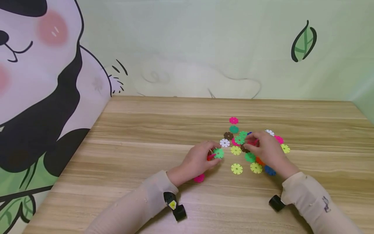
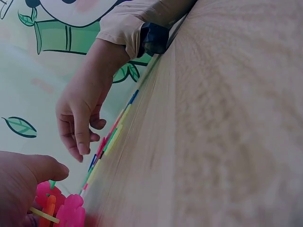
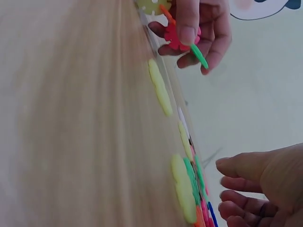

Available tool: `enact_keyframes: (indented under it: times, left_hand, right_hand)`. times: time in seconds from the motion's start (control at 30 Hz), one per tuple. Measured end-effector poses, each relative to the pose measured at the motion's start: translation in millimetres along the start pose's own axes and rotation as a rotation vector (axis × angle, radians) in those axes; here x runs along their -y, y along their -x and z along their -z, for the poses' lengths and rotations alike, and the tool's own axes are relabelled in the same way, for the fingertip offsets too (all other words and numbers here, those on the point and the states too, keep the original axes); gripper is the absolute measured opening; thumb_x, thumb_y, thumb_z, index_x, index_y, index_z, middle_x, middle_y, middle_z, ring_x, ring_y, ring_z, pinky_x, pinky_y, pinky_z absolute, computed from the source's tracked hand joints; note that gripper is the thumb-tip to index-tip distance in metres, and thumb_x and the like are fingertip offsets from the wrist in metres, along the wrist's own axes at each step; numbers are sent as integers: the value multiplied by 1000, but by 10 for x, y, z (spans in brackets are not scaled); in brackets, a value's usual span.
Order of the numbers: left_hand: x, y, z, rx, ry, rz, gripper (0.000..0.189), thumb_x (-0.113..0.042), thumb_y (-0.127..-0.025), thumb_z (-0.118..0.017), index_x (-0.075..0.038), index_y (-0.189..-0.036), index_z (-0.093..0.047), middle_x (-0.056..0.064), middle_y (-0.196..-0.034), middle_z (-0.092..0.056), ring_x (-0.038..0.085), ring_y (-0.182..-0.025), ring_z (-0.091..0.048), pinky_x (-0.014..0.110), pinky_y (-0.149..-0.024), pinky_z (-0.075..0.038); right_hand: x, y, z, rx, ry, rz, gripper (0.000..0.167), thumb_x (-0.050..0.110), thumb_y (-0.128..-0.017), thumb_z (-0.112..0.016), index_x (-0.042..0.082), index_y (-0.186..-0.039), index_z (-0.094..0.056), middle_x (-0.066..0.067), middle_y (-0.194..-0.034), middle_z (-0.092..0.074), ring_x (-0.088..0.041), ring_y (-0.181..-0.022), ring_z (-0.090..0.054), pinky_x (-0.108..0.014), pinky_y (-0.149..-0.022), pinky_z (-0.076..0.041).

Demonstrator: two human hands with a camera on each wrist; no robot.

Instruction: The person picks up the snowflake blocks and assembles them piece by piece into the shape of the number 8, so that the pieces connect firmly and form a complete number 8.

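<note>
My left hand (image 1: pixel 196 160) grips a small cluster of joined, notched plastic discs. A green disc (image 1: pixel 218 153) sticks out between its fingers and thumb, and the left wrist view shows a pink disc (image 2: pixel 72 210) and an orange disc (image 2: pixel 48 208) in the same cluster. Over the loose discs on the right, my right hand (image 1: pixel 267 148) hovers with loosely bent fingers. Both wrist views show nothing between them. Below and around that hand lie a loose green disc (image 1: pixel 239 140), a yellow disc (image 1: pixel 256 168) and a blue disc (image 1: pixel 270 170); the hand hides part of the pile.
Beside the left wrist a pink disc (image 1: pixel 199 178) lies on the wooden table (image 1: pixel 146 130). Farther back are another pink disc (image 1: pixel 233 120), a teal disc (image 1: pixel 234 129) and a brown disc (image 1: pixel 228 136). A printed panda backdrop (image 1: pixel 187 48) stands behind the table.
</note>
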State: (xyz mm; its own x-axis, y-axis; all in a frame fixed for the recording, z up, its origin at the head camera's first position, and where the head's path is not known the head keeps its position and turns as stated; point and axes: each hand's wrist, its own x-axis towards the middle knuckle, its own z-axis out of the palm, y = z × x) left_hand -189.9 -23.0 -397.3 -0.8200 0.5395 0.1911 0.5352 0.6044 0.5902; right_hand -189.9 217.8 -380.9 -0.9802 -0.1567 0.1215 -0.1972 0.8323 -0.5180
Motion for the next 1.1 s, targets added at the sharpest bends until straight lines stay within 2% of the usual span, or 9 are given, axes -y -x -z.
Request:
enact_keyframes:
  times: [0.13,0.3,0.77,0.9,1.1]
  left_hand:
    - [9,2,-2,-3,-3,-8,36,-17,-84,-74,-8,-117,-63,4,-95,-65,14,-81,-57,21,-71,-46]
    - [8,5,4,-1,7,-17,37,-16,-84,-74,-7,-118,-63,5,-96,-65,14,-82,-58,21,-73,-47]
    - [9,13,0,6,-8,-13,39,-16,-85,-73,-6,-121,-63,7,-109,-67,15,-86,-55,25,-76,-47]
    - [6,15,0,6,-19,-10,39,-17,-84,-73,-6,-121,-63,7,-112,-66,15,-86,-55,25,-76,-47]
    - [4,12,1,12,-30,-1,40,-18,-84,-74,-7,-121,-63,7,-113,-66,15,-87,-54,26,-77,-47]
  right_hand:
    - [-17,-1,20,65,38,-20,30,20,-85,-73,-2,-105,-69,-16,-91,-60,-23,-78,-50,-27,-62,-42]
    - [-34,5,14,132,53,-23,36,22,-85,-72,-2,-111,-67,-16,-97,-58,-23,-84,-50,-27,-66,-41]
    - [-25,-6,-4,124,-59,-39,19,7,-87,-68,-1,-101,-57,-11,-87,-61,-19,-77,-54,-26,-66,-45]
    - [2,4,10,107,-76,-23,15,5,-88,-66,-2,-99,-60,-11,-86,-63,-19,-77,-57,-26,-67,-48]
    - [37,36,41,113,-121,-7,12,8,-87,-69,1,-96,-65,-9,-86,-68,-16,-76,-59,-20,-63,-49]
